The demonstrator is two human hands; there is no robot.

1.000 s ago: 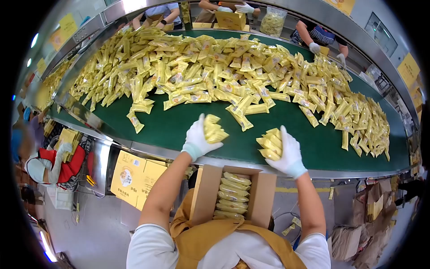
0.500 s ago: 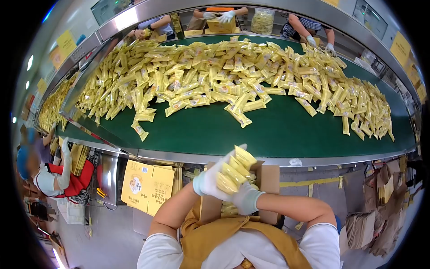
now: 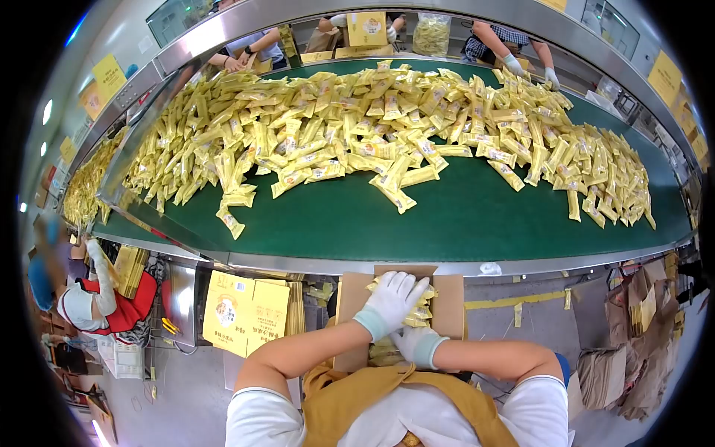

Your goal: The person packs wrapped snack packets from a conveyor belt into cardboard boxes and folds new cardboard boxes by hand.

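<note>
My left hand (image 3: 392,302), in a white glove, lies over yellow wrapped snack packets (image 3: 418,316) inside an open cardboard box (image 3: 448,302). Its fingers are stretched out, pointing toward the belt. My right hand (image 3: 418,346), also gloved, is lower in the box, against the near end of the same packets. Its fingers look extended, though the tips are partly hidden. More packets show dimly below my hands. The box stands between my body and the belt, its flaps folded outward.
A green conveyor belt (image 3: 328,227) carries a large heap of yellow packets (image 3: 298,141). Flattened printed cartons (image 3: 246,313) stack to the left of the box. Co-workers' gloved hands (image 3: 514,65) work across the belt; another person (image 3: 89,290) is at far left. Brown bags (image 3: 599,380) lie at right.
Both hands have lowered the bundle of packets from above the box into it. My left hand has turned flat over them. Across the belt, a co-worker's yellow carton has been tipped up.
</note>
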